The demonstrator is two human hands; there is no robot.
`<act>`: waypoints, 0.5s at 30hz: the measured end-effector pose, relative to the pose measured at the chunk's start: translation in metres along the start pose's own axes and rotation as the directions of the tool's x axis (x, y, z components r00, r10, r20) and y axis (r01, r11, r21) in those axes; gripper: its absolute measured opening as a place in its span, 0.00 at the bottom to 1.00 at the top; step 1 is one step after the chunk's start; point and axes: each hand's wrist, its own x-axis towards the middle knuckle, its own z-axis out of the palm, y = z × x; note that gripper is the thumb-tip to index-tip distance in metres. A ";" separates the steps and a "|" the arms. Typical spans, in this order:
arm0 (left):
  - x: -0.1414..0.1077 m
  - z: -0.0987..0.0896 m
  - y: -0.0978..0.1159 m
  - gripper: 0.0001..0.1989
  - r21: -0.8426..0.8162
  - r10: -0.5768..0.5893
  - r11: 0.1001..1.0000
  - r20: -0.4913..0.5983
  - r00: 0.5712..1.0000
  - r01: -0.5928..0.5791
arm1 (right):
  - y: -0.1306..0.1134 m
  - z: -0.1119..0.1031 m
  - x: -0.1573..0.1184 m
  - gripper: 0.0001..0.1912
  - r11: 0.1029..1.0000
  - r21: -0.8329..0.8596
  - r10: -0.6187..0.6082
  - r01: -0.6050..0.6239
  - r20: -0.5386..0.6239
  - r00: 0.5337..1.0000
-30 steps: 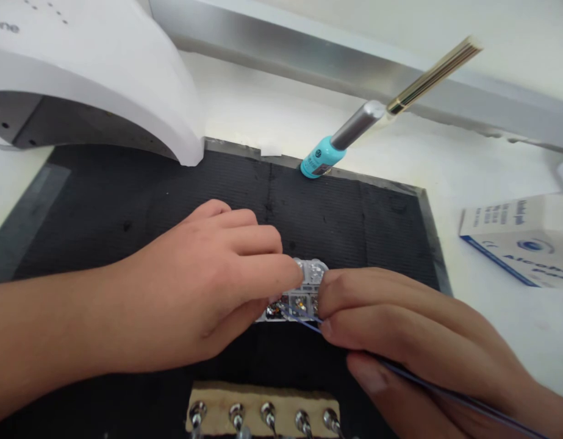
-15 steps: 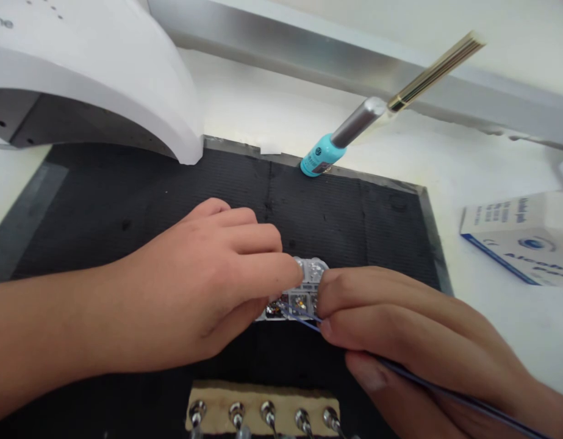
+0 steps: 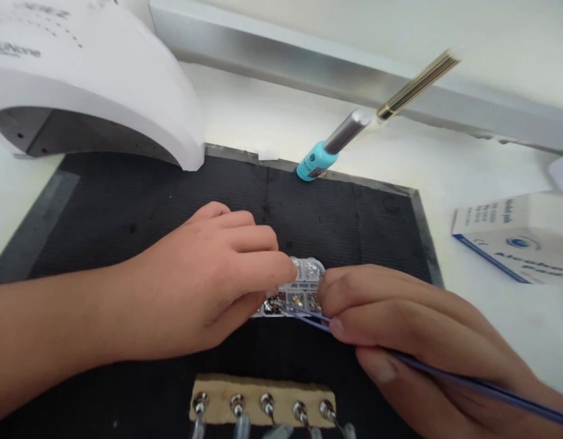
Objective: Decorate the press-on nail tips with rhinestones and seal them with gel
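A clear compartment case (image 3: pixel 308 285) with small shiny gems lies on the black mat, partly hidden by both hands. My left hand (image 3: pixel 217 283) has its curled fingers on the left part of the case. In my right hand (image 3: pixel 413 329) are thin blue tweezers (image 3: pixel 308 318), their tips in a compartment of dark gems. Whether a gem sits between the tips is too small to tell. Nearer to me, a beige strip (image 3: pixel 254 414) carries several metal stands, with clear pieces on their ends.
A white lamp housing (image 3: pixel 125 67) stands at the back left. A turquoise bottle (image 3: pixel 316 161) with a silver cap is at the mat's (image 3: pixel 171 201) far edge, beside a gold-handled brush (image 3: pixel 413 88). At right sits an alcohol pad box (image 3: pixel 528 244).
The view has shifted slightly. The tweezers are a little more open to view beside my right fingers, which have moved slightly right. My left hand keeps its place on the case.
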 end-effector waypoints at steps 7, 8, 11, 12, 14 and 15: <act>-0.002 -0.001 -0.001 0.10 0.031 0.018 0.999 -0.004 1.000 -0.018 | 0.004 0.015 0.003 0.08 0.970 0.191 -0.095 0.147 -0.257 0.962; -0.003 -0.002 -0.001 0.09 0.038 0.027 0.999 -0.013 1.000 -0.026 | 0.002 0.017 0.003 0.08 0.958 0.225 -0.100 0.176 -0.312 0.945; -0.006 -0.002 -0.001 0.09 0.079 0.052 0.996 -0.020 0.998 -0.050 | -0.010 0.019 -0.001 0.08 0.938 0.273 -0.096 0.212 -0.384 0.918; -0.007 -0.002 -0.001 0.10 0.097 0.053 0.994 -0.015 0.998 -0.051 | -0.015 0.018 -0.004 0.08 0.937 0.274 -0.096 0.218 -0.398 0.912; -0.010 -0.002 -0.001 0.10 0.125 0.055 0.991 -0.002 0.998 -0.054 | -0.026 0.015 -0.014 0.09 0.935 0.267 -0.099 0.234 -0.436 0.895; -0.012 -0.003 -0.002 0.10 0.131 0.056 0.990 -0.005 0.998 -0.054 | -0.030 0.013 -0.021 0.09 0.934 0.266 -0.095 0.237 -0.456 0.885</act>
